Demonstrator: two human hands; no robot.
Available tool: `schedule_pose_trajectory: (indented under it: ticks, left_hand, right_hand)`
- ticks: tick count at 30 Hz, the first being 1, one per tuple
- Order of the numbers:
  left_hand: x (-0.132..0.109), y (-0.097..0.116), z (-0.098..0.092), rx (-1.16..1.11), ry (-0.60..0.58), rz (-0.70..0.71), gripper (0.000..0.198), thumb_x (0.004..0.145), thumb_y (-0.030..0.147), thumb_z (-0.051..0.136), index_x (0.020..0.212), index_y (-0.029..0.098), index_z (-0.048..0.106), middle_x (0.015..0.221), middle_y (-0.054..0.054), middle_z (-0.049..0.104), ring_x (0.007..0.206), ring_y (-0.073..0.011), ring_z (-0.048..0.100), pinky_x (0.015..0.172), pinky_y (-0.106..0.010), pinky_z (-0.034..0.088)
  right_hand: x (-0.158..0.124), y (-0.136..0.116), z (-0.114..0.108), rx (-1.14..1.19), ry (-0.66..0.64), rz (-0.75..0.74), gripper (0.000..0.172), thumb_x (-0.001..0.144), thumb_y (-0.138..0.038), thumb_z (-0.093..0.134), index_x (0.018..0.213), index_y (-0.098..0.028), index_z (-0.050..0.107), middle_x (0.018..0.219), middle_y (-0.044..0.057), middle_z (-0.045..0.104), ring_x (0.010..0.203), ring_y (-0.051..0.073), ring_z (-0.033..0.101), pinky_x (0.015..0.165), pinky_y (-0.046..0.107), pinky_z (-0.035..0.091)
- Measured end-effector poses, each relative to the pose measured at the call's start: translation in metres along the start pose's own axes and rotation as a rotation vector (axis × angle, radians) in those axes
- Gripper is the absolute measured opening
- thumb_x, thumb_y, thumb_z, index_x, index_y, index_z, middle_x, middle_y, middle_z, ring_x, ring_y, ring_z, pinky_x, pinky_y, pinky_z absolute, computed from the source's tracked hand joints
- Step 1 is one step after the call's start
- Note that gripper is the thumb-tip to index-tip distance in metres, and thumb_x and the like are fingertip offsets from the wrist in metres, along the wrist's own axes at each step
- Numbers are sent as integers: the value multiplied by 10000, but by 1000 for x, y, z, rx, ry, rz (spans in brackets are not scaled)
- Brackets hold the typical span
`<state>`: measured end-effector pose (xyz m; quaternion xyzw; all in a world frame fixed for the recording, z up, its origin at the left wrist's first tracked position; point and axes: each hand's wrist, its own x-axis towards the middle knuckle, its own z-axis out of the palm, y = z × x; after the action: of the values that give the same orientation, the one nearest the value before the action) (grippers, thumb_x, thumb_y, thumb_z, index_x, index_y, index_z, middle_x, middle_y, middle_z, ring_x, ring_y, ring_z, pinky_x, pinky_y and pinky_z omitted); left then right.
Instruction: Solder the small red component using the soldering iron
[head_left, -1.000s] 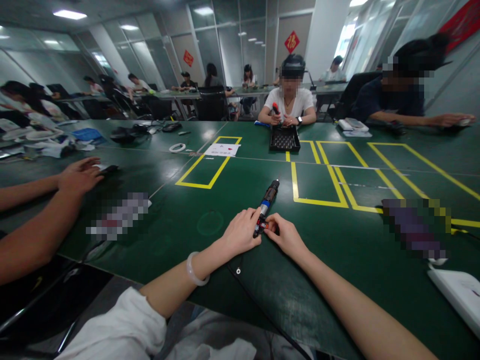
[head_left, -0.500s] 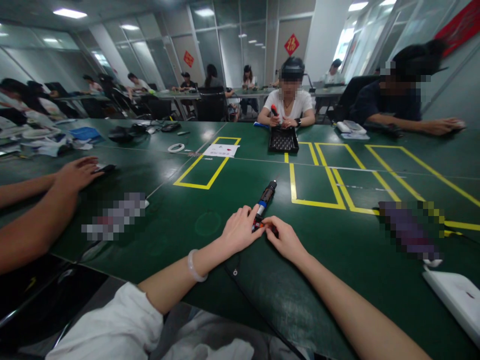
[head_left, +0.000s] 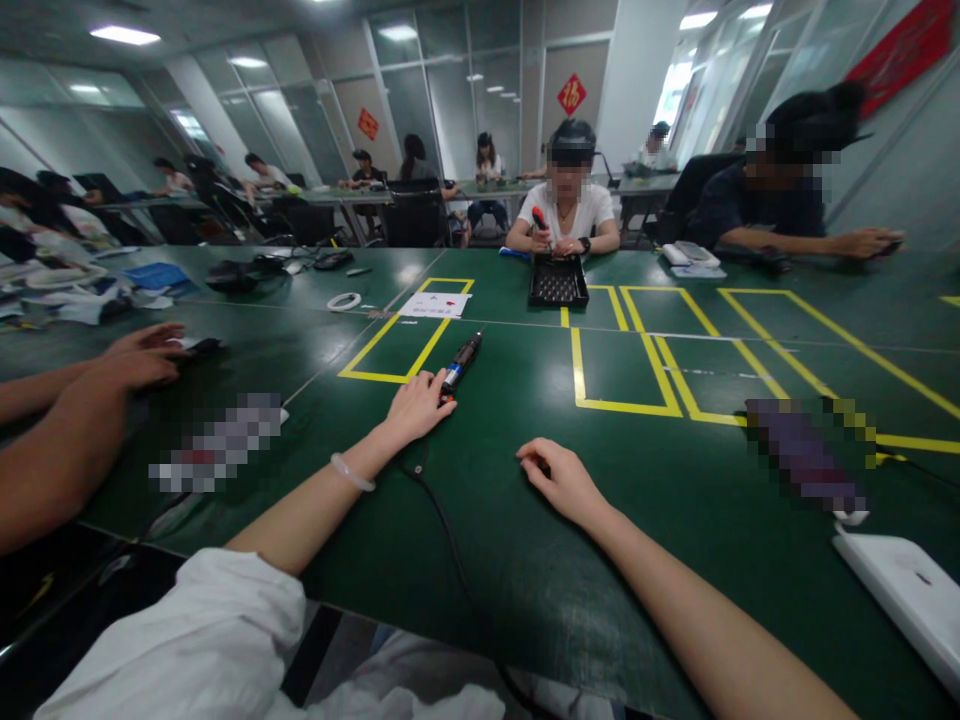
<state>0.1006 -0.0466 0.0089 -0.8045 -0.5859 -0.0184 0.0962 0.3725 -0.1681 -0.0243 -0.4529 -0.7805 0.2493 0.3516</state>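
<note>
A black electric screwdriver (head_left: 461,360) with a blue band lies on the green table (head_left: 675,500), pointing away from me, just inside a yellow-taped rectangle (head_left: 375,345). My left hand (head_left: 415,405) is stretched forward with its fingers closed over the tool's near end. The tool's black cable (head_left: 442,520) trails back toward me. My right hand (head_left: 561,482) rests on the table nearer to me, apart from the tool. Its fingers are curled, with a small dark thing under the fingertips that I cannot make out.
Another person's forearms (head_left: 82,410) lie on the table at the left. Across the table a seated person holds a red-tipped tool over a black tray (head_left: 559,285). A white sheet (head_left: 435,304) and a white ring (head_left: 343,300) lie further out. A white box (head_left: 904,590) sits at the right.
My left hand has carried the screwdriver forward and to the left, into the yellow rectangle. My right hand has come off the tool and stayed near me.
</note>
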Motion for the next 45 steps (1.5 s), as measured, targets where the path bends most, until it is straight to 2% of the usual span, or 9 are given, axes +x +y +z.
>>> schedule_pose_trajectory:
  ticks: [10,13,16,25,30,34,37,41,45]
  left_hand:
    - [58,-124,21,69,-137,-254,647,880,513,437,1413,157,350,1313,-211,455,1164,-369,461,927,-443,368]
    - [64,-143,19,91,-149,-274,632,870,480,459,1401,148,372,1321,-218,457,1185,-377,446,945,-465,351]
    - [62,-145,15,126,-118,-250,589,839,447,522,1336,139,450,1299,-208,476,1176,-374,449,942,-457,359]
    - [52,-105,-4,94,36,-364,345,905,286,403,1080,43,573,1126,-228,590,1004,-337,566,846,-416,418]
    - [36,-35,-25,-216,129,-147,324,942,333,382,1123,143,572,1048,-125,648,967,-261,596,859,-356,426]
    - [-4,43,-37,-764,-66,266,322,956,362,392,1151,184,576,991,-49,661,890,-169,615,824,-274,451]
    - [-33,79,-43,-1009,-243,421,352,957,349,408,1229,184,559,1017,-48,651,878,-144,611,809,-253,456]
    - [-51,91,-46,-1116,-339,475,427,937,331,472,1347,210,476,1021,-41,644,930,-153,595,849,-267,446]
    - [-54,89,-43,-1110,-374,484,462,935,319,480,1382,210,446,1018,-51,631,929,-157,588,850,-279,448]
  right_hand:
    - [1,-1,0,-37,-19,3,134,870,-134,517,925,-209,612,827,24,633,787,172,580,743,301,457]
    - [1,-2,-1,-29,-14,-2,136,871,-128,511,924,-206,609,838,24,630,785,168,579,740,296,459]
    - [1,-1,0,-21,-9,-8,131,873,-129,512,922,-205,607,849,24,626,779,163,578,737,291,461]
    - [1,1,0,-20,0,-19,135,878,-134,508,921,-212,609,857,24,617,782,165,581,738,295,464]
    - [1,1,0,-4,-8,-11,139,878,-140,500,935,-207,608,859,27,620,785,166,585,739,294,464]
    - [1,-2,0,49,-2,11,160,882,-144,476,982,-204,587,859,25,623,774,158,590,717,280,460]
    - [0,-4,0,130,15,37,213,875,-154,487,1079,-207,518,818,1,611,712,140,582,675,258,456]
    - [0,-5,0,180,-4,20,313,848,-171,555,1145,-219,469,806,-16,594,677,131,568,649,248,453]
    - [0,-6,0,126,-29,-23,181,859,-172,552,1034,-219,549,818,-3,593,702,138,558,670,257,447]
